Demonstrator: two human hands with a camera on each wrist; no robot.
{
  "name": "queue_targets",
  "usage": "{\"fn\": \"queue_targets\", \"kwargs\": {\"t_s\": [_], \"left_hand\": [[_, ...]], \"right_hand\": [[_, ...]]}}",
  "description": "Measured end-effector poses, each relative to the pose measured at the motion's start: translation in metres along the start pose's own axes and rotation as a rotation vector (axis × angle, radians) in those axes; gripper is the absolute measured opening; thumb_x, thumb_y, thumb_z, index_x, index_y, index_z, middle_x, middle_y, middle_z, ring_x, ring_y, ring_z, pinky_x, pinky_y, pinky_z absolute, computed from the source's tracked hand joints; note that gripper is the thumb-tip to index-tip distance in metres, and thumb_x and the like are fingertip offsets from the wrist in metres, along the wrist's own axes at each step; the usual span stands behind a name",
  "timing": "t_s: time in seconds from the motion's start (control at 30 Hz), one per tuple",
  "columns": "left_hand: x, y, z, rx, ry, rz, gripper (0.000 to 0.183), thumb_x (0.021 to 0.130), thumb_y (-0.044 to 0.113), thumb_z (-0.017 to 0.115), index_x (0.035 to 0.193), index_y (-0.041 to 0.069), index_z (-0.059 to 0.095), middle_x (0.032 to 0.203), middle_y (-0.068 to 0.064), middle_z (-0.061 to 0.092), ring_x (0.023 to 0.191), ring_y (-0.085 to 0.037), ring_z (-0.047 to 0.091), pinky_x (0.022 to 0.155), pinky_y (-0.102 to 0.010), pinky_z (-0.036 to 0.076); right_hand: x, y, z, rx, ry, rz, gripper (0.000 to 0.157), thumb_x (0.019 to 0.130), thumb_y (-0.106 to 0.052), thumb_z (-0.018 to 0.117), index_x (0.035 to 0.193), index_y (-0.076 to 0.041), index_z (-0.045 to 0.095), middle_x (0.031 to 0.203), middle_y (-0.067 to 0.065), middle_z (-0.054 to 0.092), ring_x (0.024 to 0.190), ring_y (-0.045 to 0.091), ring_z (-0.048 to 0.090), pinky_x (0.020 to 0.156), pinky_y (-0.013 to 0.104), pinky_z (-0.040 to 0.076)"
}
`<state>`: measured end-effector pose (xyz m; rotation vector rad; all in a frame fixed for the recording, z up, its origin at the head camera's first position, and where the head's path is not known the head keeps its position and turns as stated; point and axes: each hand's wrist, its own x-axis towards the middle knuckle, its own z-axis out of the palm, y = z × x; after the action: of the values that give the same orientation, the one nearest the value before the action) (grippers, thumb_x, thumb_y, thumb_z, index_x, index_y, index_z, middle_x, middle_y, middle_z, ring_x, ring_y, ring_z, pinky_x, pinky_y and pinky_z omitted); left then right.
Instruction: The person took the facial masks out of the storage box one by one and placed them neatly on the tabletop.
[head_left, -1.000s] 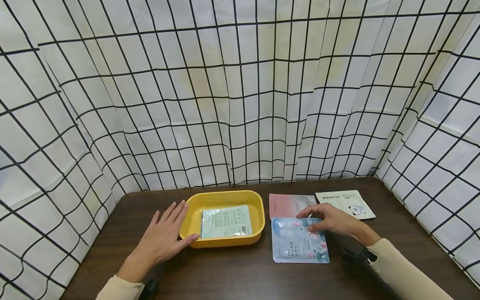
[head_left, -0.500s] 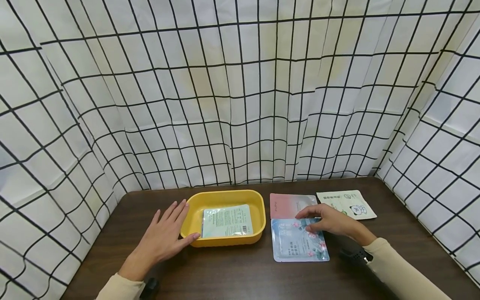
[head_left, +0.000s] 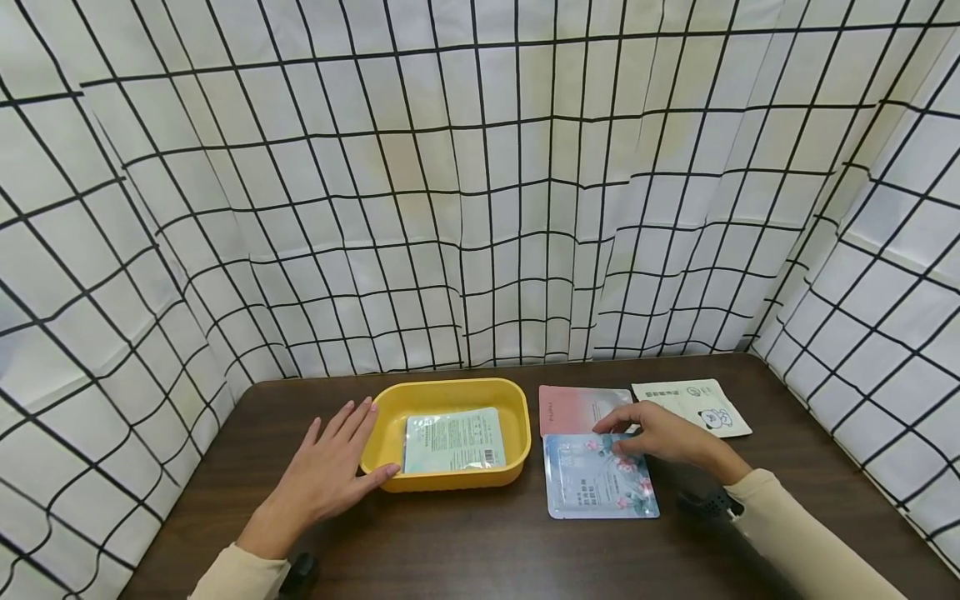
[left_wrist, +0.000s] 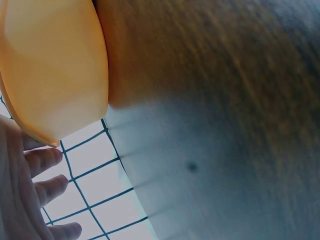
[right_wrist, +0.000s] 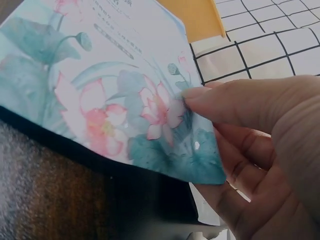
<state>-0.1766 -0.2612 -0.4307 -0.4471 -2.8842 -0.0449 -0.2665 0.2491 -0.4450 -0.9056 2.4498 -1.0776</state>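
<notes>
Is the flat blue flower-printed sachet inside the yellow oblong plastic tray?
No, in the head view the sachet is outside the tray, to its right, pinched by the right hand.

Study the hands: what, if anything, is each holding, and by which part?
The right hand pinches the blue flowered packet by its far edge, near the right corner. The left hand, spread beside the yellow tray, grips nothing.

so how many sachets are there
4: green sachet in the yellow tray, blue lotus sachet in the right hand, pink sachet and cream sachet behind it; more may be hidden.
</notes>
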Motion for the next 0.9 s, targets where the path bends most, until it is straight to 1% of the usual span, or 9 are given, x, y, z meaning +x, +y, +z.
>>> {"fn": "queue_targets", "kwargs": {"t_s": [0.17, 0.27, 0.5, 0.63, 0.8, 0.9], "left_hand": [[0.001, -0.001, 0.000, -0.002, -0.007, -0.005, 0.097, 0.092, 0.076, 0.046, 0.158, 0.004, 0.035, 0.164, -0.014, 0.033, 0.149, -0.039, 0.033, 0.114, -0.072, 0.025], [0.001, -0.001, 0.001, -0.004, -0.017, -0.008, 0.098, 0.092, 0.076, 0.045, 0.158, 0.005, 0.034, 0.165, -0.014, 0.032, 0.149, -0.039, 0.032, 0.114, -0.072, 0.024], [0.002, -0.001, 0.001, -0.005, -0.025, -0.010, 0.098, 0.092, 0.076, 0.045, 0.158, 0.005, 0.033, 0.165, -0.013, 0.031, 0.150, -0.039, 0.031, 0.115, -0.072, 0.024], [0.001, -0.001, 0.001, -0.006, -0.016, -0.006, 0.097, 0.092, 0.075, 0.046, 0.158, 0.004, 0.034, 0.165, -0.014, 0.032, 0.149, -0.039, 0.032, 0.114, -0.072, 0.024], [0.001, 0.000, 0.000, -0.006, -0.007, -0.005, 0.097, 0.092, 0.075, 0.046, 0.158, 0.005, 0.035, 0.164, -0.014, 0.033, 0.149, -0.039, 0.033, 0.114, -0.072, 0.025], [0.001, 0.001, 0.000, -0.004, -0.004, -0.002, 0.097, 0.092, 0.075, 0.046, 0.158, 0.005, 0.035, 0.164, -0.014, 0.033, 0.148, -0.039, 0.034, 0.113, -0.072, 0.025]], "right_hand": [[0.001, 0.000, -0.001, -0.062, 0.016, -0.005, 0.027, 0.098, -0.018, 0.068, 0.124, -0.015, 0.073, 0.124, 0.001, 0.071, 0.103, 0.015, 0.061, 0.089, 0.025, 0.053], [0.002, -0.001, -0.001, -0.073, 0.019, -0.003, 0.026, 0.099, -0.020, 0.067, 0.124, -0.015, 0.073, 0.121, -0.002, 0.072, 0.105, 0.012, 0.063, 0.091, 0.025, 0.053], [0.003, -0.005, -0.004, -0.002, 0.032, -0.024, 0.026, 0.101, -0.015, 0.063, 0.125, -0.008, 0.070, 0.119, 0.003, 0.073, 0.109, 0.020, 0.067, 0.089, 0.021, 0.054], [0.007, -0.011, -0.006, 0.042, 0.032, -0.041, 0.029, 0.102, -0.018, 0.063, 0.127, -0.006, 0.069, 0.119, 0.004, 0.072, 0.109, 0.021, 0.067, 0.089, 0.023, 0.055], [0.012, -0.017, -0.007, 0.128, 0.005, -0.062, 0.036, 0.102, -0.022, 0.063, 0.133, -0.003, 0.064, 0.123, 0.004, 0.072, 0.114, 0.022, 0.067, 0.093, 0.024, 0.054], [0.016, -0.018, -0.008, 0.155, -0.002, -0.069, 0.040, 0.101, -0.023, 0.065, 0.135, -0.003, 0.062, 0.123, 0.003, 0.072, 0.116, 0.022, 0.066, 0.095, 0.025, 0.054]]}}
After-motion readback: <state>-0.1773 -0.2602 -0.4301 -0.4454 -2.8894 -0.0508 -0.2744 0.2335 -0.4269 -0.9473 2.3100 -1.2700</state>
